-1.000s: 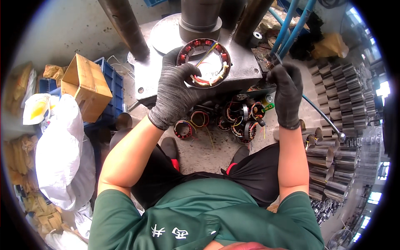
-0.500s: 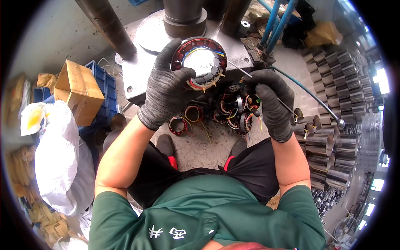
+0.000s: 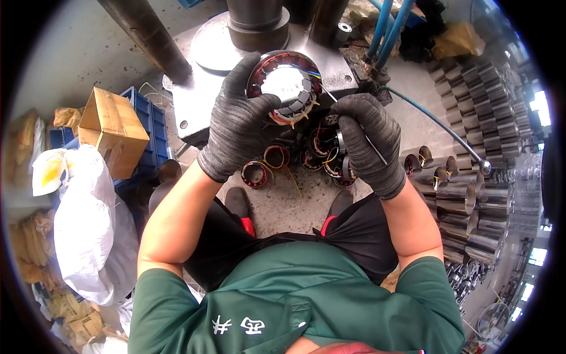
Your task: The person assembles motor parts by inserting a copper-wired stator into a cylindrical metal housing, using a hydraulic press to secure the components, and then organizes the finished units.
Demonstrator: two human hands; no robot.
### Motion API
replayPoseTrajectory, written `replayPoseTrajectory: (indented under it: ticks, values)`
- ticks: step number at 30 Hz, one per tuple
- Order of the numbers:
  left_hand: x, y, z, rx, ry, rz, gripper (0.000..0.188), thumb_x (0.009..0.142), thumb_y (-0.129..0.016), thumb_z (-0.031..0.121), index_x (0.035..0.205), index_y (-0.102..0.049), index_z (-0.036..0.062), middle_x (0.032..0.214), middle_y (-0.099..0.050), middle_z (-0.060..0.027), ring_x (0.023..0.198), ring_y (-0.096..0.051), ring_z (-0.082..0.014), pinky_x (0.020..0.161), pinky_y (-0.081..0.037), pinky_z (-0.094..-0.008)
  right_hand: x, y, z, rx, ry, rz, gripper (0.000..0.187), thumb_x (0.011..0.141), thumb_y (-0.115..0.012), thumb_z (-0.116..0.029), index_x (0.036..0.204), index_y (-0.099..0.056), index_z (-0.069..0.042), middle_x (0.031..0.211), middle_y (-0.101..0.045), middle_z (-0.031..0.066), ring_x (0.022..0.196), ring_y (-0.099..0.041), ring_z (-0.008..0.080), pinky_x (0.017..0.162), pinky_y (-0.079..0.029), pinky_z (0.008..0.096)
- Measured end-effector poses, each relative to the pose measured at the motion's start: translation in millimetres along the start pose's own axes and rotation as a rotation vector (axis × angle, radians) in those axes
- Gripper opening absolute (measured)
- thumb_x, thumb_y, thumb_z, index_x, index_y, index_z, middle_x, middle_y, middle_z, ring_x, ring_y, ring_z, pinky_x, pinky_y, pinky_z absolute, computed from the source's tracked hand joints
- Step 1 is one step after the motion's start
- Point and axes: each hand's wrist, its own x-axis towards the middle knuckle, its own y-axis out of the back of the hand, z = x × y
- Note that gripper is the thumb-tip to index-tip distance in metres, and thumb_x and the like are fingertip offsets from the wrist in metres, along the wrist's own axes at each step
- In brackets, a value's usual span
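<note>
I had the left hand [image 3: 239, 121] gripping the wound ring [image 3: 305, 97] by its left side, thumb over the lower-left rim and fingers along the outer edge, so the ring sat tilted above the press bed [image 3: 191, 100]. I judged it fairly heavy for its size and stiff in the core, with a rim that could be slick under knitted gloves. The windings and the blue and yellow wires [image 3: 312, 74] looked like the fragile part, so the bare outer rim seemed the place to hold, clear of the coils and ties.

The right hand [image 3: 374, 135] was curled around a thin metal rod [image 3: 328, 94], which slanted up-left with its tip at the ring's right edge; whether it touched, I couldn't tell. Both elbows were bent outward, forearms angled inward, the right hand lower than the ring.
</note>
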Motion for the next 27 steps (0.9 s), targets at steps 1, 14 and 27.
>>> replayPoseTrajectory:
  ticks: [1, 14, 27]
  values:
    - [0.5, -0.2, 0.4, 0.017, -0.002, -0.004, 0.040, 0.059, -0.097, 0.020, 0.091, -0.076, 0.0096, 0.146, -0.046, -0.0244, 0.127, -0.059, -0.0384, 0.102, -0.056, -0.0424, 0.3, 0.1, -0.3, -0.008, -0.003, -0.006, 0.019, 0.090, -0.059, 0.006, 0.107, -0.067, 0.000, 0.096, -0.068, 0.0103, 0.086, -0.067, 0.0211, 0.082, -0.053, 0.0328]
    - [1.7, -5.1, 11.3, -0.088, 0.008, -0.049, 0.044, 0.059, -0.098, 0.022, 0.098, -0.079, 0.0119, 0.144, -0.048, -0.0227, 0.122, -0.063, -0.0351, 0.100, -0.058, -0.0405, -8.6, 8.6, 23.7, 0.453, -0.394, -0.047, 0.019, 0.098, -0.063, -0.014, 0.109, -0.070, -0.001, 0.098, -0.071, 0.0048, 0.087, -0.063, 0.0117, 0.079, -0.052, 0.0284]
    - [-2.8, -8.9, -8.9, -0.184, 0.135, -0.006, 0.053, 0.054, -0.099, 0.013, 0.099, -0.072, 0.0119, 0.150, -0.043, -0.0226, 0.127, -0.060, -0.0388, 0.102, -0.057, -0.0425, -5.6, 30.1, 21.2, 0.739, -0.433, 0.258, 0.017, 0.100, -0.067, -0.014, 0.113, -0.071, -0.005, 0.087, -0.071, 0.0024, 0.069, -0.060, 0.0072, 0.060, -0.049, 0.0239]
